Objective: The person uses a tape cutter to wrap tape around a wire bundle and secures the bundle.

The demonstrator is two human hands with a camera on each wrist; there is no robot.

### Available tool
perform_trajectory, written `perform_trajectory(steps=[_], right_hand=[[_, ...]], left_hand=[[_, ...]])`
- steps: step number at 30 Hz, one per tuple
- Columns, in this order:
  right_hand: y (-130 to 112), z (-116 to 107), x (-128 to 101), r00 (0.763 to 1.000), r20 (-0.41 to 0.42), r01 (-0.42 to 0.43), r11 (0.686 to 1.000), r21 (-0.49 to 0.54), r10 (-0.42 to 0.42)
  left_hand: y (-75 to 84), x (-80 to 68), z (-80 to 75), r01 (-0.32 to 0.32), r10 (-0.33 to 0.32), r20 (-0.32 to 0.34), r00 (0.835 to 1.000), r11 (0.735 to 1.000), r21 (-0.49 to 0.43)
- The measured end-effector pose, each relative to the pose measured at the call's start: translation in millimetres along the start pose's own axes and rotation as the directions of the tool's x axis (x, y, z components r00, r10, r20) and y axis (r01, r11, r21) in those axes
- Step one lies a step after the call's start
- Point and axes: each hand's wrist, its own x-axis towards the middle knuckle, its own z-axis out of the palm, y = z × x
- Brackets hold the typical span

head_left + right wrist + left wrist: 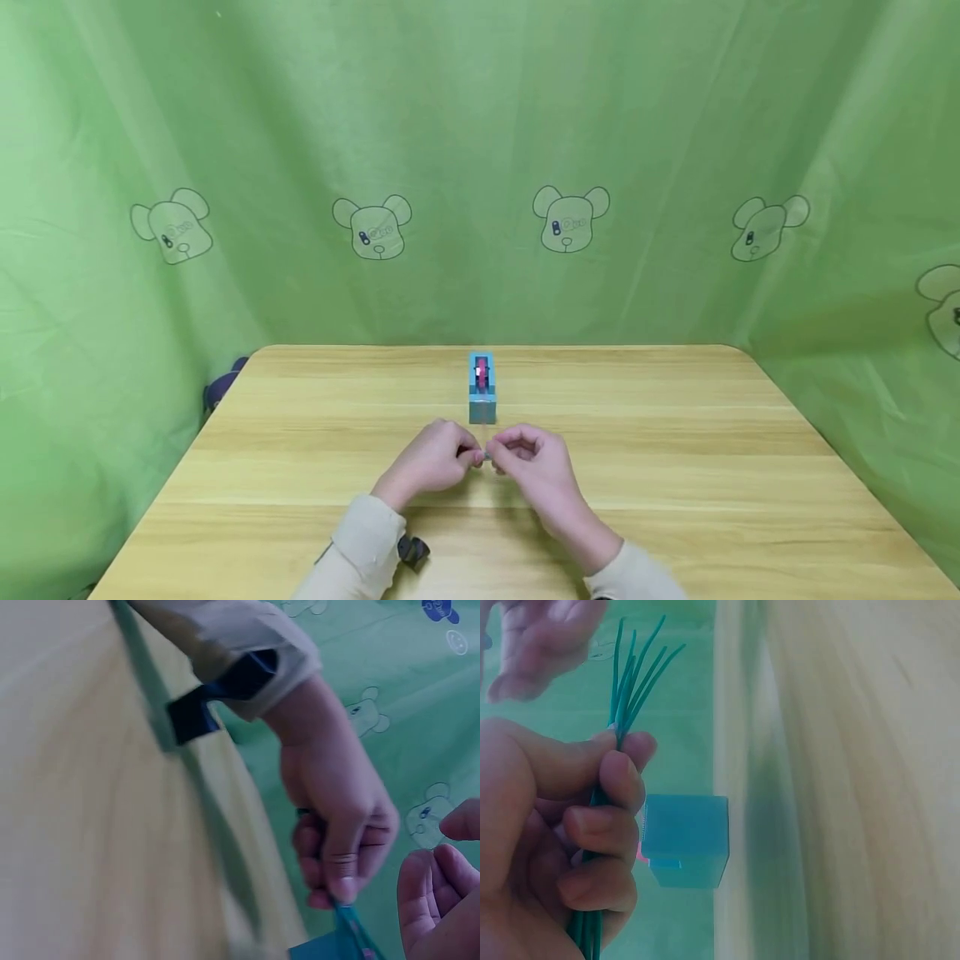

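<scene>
My left hand (433, 458) grips a bunch of thin green strands (634, 671) in its curled fingers, and their tips fan out above the fist. The same strands (351, 919) poke out below the thumb in the right wrist view. My right hand (534, 460) hovers just right of the left, fingertip to fingertip. Its fingers (435, 892) are loosely curled, thumb apart, and nothing shows between them. In the left wrist view the right hand (540, 641) hangs beside the strand tips without touching them. A small blue tape dispenser (482, 388) with a pink roll stands just beyond both hands.
The wooden table (675, 467) has a rounded far right corner, and green cloth with bear prints (570, 218) hangs round it on three sides. A dark object (223, 385) sits past the table's far left edge. A black strap (412, 550) shows at my left cuff.
</scene>
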Motion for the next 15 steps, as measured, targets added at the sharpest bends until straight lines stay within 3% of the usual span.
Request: perform_trajectory(steps=[7, 15], right_hand=[[-11.5, -4.2, 19.0, 0.997, 0.018, 0.069, 0.998, 0.006, -0.069], [-12.1, -9.6, 36.3, 0.996, 0.016, 0.084, 0.996, -0.001, -0.084]], left_hand=[[-1.6, 0.8, 0.5, 0.000, 0.000, 0.006, 1.000, 1.000, 0.001], [-0.1, 0.3, 0.3, -0.005, 0.005, 0.000, 1.000, 1.000, 0.009]])
